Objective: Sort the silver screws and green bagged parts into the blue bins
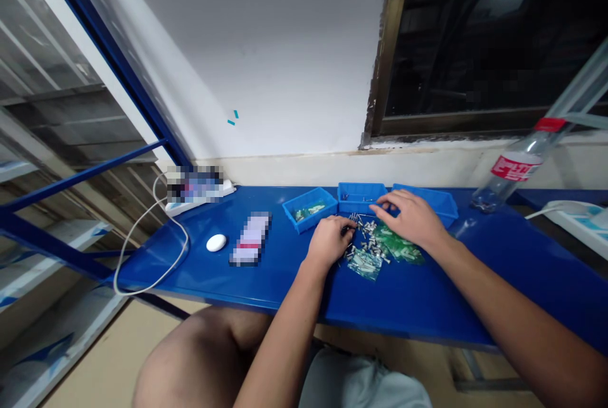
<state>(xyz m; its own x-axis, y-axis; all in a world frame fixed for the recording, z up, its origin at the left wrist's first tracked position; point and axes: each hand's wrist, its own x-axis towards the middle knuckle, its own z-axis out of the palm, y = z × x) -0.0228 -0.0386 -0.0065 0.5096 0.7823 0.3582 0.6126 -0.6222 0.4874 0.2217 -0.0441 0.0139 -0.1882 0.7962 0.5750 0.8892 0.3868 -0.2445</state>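
Observation:
A pile of loose silver screws (368, 237) lies on the blue table in front of me. My left hand (331, 240) rests at the pile's left edge, its fingers pinched together; what they hold, if anything, I cannot make out. Over the pile's far right side hovers my right hand (409, 216), thumb and fingertips bent but apart, with nothing visible between them. Beneath it lies a green plastic bag (401, 247) of small parts. A clear bag of pale pieces (365, 264) sits at the pile's near edge. Just behind is the middle blue bin (361, 206), with a few screws inside.
Left of it stands a blue bin (311, 221) with small bags; another blue bin (441, 205) is partly behind my right hand. A blurred phone (251, 238), white oval case (216, 242) and power strip (202, 196) lie left. A plastic bottle (515, 167) stands right.

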